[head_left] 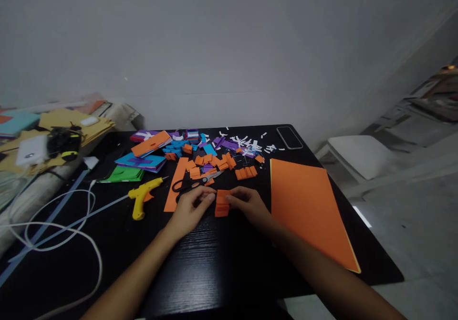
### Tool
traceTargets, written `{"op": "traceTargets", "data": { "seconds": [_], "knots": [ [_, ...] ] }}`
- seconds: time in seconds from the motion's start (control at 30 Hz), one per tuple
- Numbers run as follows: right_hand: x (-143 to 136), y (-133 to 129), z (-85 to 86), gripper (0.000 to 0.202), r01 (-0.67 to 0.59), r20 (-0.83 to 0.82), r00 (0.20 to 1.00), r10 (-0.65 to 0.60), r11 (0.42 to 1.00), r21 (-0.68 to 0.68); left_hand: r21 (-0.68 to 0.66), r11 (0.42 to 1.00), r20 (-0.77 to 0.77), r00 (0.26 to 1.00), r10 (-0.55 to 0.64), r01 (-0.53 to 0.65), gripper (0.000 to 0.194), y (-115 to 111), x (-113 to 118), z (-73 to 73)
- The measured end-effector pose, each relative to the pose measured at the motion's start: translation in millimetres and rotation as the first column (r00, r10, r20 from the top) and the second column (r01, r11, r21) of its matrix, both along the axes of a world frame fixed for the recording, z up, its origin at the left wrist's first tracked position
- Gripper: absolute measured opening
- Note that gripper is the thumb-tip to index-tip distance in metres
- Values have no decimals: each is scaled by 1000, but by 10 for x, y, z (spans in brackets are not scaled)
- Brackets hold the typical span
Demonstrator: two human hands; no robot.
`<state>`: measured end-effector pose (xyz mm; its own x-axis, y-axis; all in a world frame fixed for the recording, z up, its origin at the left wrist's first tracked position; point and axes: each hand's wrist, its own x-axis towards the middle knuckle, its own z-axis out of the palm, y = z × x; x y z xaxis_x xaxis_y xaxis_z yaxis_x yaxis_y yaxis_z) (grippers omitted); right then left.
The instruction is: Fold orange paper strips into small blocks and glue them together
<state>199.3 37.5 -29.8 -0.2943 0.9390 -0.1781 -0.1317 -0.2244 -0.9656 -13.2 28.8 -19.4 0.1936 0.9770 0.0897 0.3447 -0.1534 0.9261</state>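
A small piece of orange folded paper (222,204), with creases across it, is held just above the black table. My right hand (248,205) pinches its right edge between thumb and fingers. At its left edge, my left hand (193,208) is closed, with thumb and curled fingertips on the paper's upper left side. Just beyond my left hand lie scissors (211,177) with black handles, partly hidden by the fingers. A longer orange paper strip (171,204) lies under the handles. Small folded orange pieces (246,172) are scattered behind my hands.
A yellow glue gun (145,193) lies left, near a looping white cable (96,253). Stacked coloured papers (152,143) sit behind it. Large orange sheets (307,205) cover the right side, with a phone (289,138) at the back corner. White paper scraps (246,143) lie near the wall.
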Motion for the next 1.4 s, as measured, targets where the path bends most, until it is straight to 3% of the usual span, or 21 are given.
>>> {"op": "traceTargets", "data": {
  "seconds": [0.17,0.37,0.53,0.7,0.97,1.4],
  "knots": [
    [9,34,5,35,7,-142,990,-26,991,-133,-11,994,65,992,108,-108,31,31,-69,-50],
    [8,57,-44,39,4,-160,987,-30,987,-163,10,1000,-75,997,27,-27,42,-11,-62,-29],
    [6,61,-59,41,-9,-150,989,-12,990,-139,88,994,-158,986,-53,68,37,-21,28,-29],
    [-20,50,-73,42,-21,-127,992,10,996,-91,45,994,-136,987,-89,96,34,-24,82,-54],
    [-11,23,-49,41,-111,24,994,110,993,50,97,973,-230,956,-184,211,34,-45,72,-4],
    [-18,17,-16,42,-204,73,978,198,974,96,113,981,-177,975,-136,157,34,-67,88,-20]
  ]
}}
